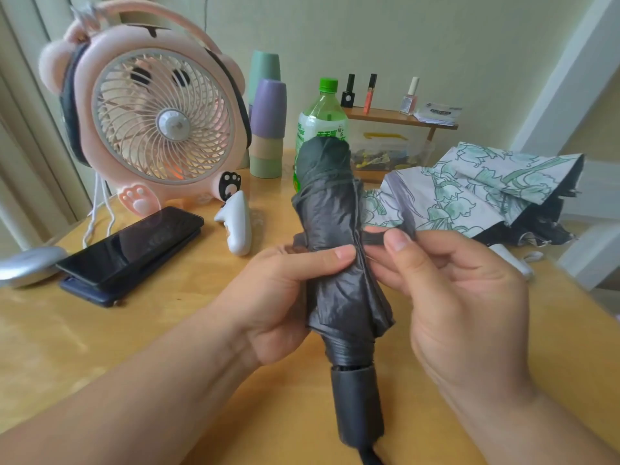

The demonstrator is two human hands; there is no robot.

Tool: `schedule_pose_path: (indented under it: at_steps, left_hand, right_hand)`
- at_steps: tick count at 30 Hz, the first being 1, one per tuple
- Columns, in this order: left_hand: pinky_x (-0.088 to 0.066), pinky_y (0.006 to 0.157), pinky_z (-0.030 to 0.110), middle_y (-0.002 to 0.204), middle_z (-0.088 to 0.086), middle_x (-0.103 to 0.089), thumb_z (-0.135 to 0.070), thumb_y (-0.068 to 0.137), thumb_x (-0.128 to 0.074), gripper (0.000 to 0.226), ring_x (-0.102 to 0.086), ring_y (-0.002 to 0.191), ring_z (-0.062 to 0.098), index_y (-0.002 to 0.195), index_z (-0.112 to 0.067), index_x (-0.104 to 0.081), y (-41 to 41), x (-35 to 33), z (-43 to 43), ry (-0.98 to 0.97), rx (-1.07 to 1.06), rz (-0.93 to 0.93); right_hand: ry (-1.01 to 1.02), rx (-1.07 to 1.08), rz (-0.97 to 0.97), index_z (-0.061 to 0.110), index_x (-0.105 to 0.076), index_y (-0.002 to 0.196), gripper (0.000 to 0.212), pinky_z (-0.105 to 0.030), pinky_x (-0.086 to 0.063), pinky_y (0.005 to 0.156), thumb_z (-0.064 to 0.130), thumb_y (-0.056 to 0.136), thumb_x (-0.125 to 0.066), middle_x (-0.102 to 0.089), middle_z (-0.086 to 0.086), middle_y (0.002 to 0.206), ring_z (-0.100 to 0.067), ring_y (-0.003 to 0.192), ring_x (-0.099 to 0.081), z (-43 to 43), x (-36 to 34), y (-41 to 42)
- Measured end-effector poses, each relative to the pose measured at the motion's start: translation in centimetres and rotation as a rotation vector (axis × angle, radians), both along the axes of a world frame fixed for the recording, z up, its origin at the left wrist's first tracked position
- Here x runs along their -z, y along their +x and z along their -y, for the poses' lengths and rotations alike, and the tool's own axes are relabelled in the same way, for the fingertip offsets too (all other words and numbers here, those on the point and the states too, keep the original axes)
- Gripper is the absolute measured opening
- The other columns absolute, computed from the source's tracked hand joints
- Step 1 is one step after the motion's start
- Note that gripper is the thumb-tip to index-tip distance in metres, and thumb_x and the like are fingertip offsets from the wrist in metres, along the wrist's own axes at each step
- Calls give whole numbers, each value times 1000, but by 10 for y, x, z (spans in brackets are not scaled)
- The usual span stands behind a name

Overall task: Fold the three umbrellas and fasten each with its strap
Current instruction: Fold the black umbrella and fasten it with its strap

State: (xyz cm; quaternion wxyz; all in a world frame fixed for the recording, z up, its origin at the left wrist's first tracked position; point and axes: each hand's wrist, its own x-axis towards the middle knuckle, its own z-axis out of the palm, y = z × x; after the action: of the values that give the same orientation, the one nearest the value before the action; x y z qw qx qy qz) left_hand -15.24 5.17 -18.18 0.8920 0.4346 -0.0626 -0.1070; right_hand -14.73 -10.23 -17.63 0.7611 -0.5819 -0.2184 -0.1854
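Umbrella, dark grey (335, 213): collapsed and rolled into a rough cylinder, held upright but leaning slightly, above the wooden table (167, 330), centre of view. Fabric is thin, slightly glossy and heavily creased; the folds bunch loosely and flare out at the lower hem. Its handle (357, 401) is a matte dark grey cylinder with a smooth surface, pointing down toward the person.

Left hand (281, 297): grips the rolled canopy at mid-height, thumb laid flat across the front of the fabric, fingers curled round the back.

Right hand (463, 297): thumb and forefinger pinch the narrow grey strap (375, 237), a flat band drawn out sideways from the canopy's right side. Remaining fingers are loosely curled below it. Whether the strap is fastened cannot be told.

Second umbrella (469, 186): white cloth printed with green bell-shaped flowers, dark lining, lying on the table at right, slack and unrolled, panels crumpled in broad pleats.

Also on the table: pink plastic fan (161, 119) with bear ears and a round grille of curved ribs, far left; black glossy phone (134, 243) lying flat in front of it; clear bottle (322, 119) with a green cap, behind the grey umbrella; stacked pastel cups (268, 129), matte and tapered; small wooden shelf (385, 116) carrying slim cosmetic bottles (411, 95).
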Motion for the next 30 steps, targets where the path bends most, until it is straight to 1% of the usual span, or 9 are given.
schedule_pose_path:
  at_steps: [4,7,11,15,21,23,25,27,30]
  left_hand:
    - [-60,71,36,85,10,-73,-21,89,-63,23,-71,74,21,99,-7,-78,-7,2,10,-137,202,-26]
    - [-58,70,48,93,13,-71,-33,97,-55,33,-70,80,26,104,-5,-73,-10,0,18,-102,264,-29]
    - [-51,41,33,72,20,-62,-25,83,-70,42,-57,46,29,107,6,-54,-6,-1,12,138,-38,-42]
    - [-49,41,32,53,15,-55,-13,88,-73,31,-52,36,27,98,-7,-44,-7,-6,9,270,-236,-69]
    - [-52,42,34,55,7,-58,-5,92,-65,14,-57,45,24,85,-8,-54,-13,-9,12,584,-191,-57]
    - [-54,54,45,63,6,-59,-12,91,-65,11,-57,57,21,87,-4,-58,-15,-8,11,796,-148,78]
    - [-55,67,37,70,0,-65,-24,90,-65,12,-57,63,13,93,-12,-62,-18,-11,11,1033,-181,239]
    - [-52,65,24,77,-5,-68,-36,85,-61,16,-60,67,8,93,-22,-60,-22,-16,9,1201,-273,341]
    - [-44,56,23,68,-10,-62,-43,85,-59,19,-55,62,8,88,-25,-55,-27,-21,5,1237,-235,393]
  right_hand:
    - [40,-45,17,23,-80,79,14,-39,-64,72,13,85,-73,-80,-9,84,-32,83,-79,0,-3,-4]
    - [14,-8,-34,29,-79,75,15,-44,-62,57,18,85,-74,-80,-6,82,-30,80,-79,2,-5,-6]
    - [21,21,46,23,-80,80,17,-43,-65,73,11,87,-70,-79,-8,79,-32,79,-79,5,-2,-4]
    - [-41,68,75,15,-79,83,11,-44,-65,75,11,88,-70,-79,-9,82,-32,78,-79,7,1,-2]
    - [-344,170,218,7,-78,91,6,-44,-63,73,12,90,-74,-80,2,84,-21,78,-77,12,3,4]
    - [-467,173,323,9,-79,91,5,-36,-61,73,11,89,-75,-79,5,85,-16,78,-76,12,1,3]
    - [-567,151,427,5,-79,91,6,-31,-56,77,7,90,-74,-77,2,89,-18,84,-72,13,-2,3]
    - [-666,158,514,5,-79,89,6,-27,-50,83,8,90,-73,-73,0,93,-24,92,-66,14,-4,4]
    - [-742,189,515,13,-79,91,7,-24,-43,83,15,91,-73,-63,2,89,-27,92,-58,14,-5,4]
